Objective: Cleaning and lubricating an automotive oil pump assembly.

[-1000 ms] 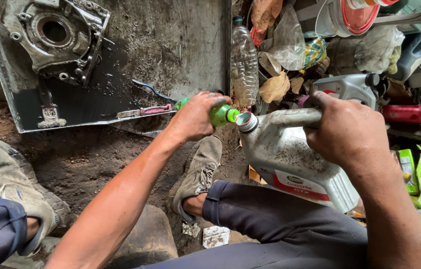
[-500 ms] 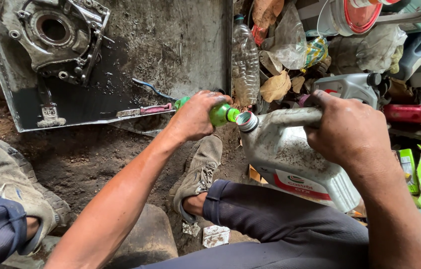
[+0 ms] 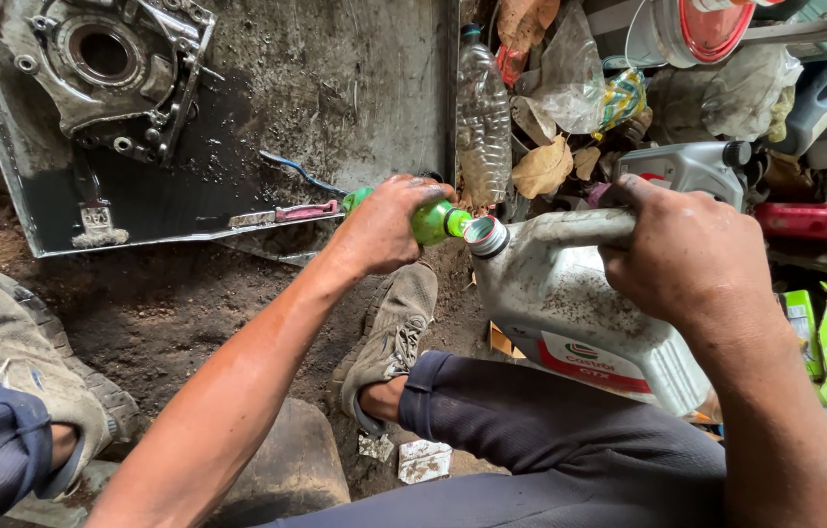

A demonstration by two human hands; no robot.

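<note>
The left hand (image 3: 384, 227) is closed around a small green bottle (image 3: 430, 221). The bottle lies on its side, with its mouth pointing to the right. Only the neck end and a bit of the back end show past the fingers.

The right hand (image 3: 689, 256) is closed around the handle of a grey jug (image 3: 570, 313). The jug is dirty and tipped over to the left. Its open mouth has a silver ring and sits right at the mouth of the green bottle. They touch or almost touch; I cannot tell which. The jug has a red and white label low on its side. Both are held up in the air, above the person's right knee and a worn shoe (image 3: 389, 337) on the dirt floor (image 3: 188, 313).

On the floor to the upper left lies a flat metal tray (image 3: 355, 88), wet and black with oil. A grey metal engine part (image 3: 115, 68) with a round hole sits in its far left corner. A pink stick (image 3: 306, 210) and a blue wire (image 3: 301, 174) lie near the tray's front edge, just beside the left hand.

A clear plastic bottle (image 3: 483, 122) stands upright behind the hands. To the right of it is a pile of bags, dry leaves, a second grey jug (image 3: 682, 166) and a tub with a red lid (image 3: 712, 27).

The other shoe (image 3: 2, 342) is at the lower left.
</note>
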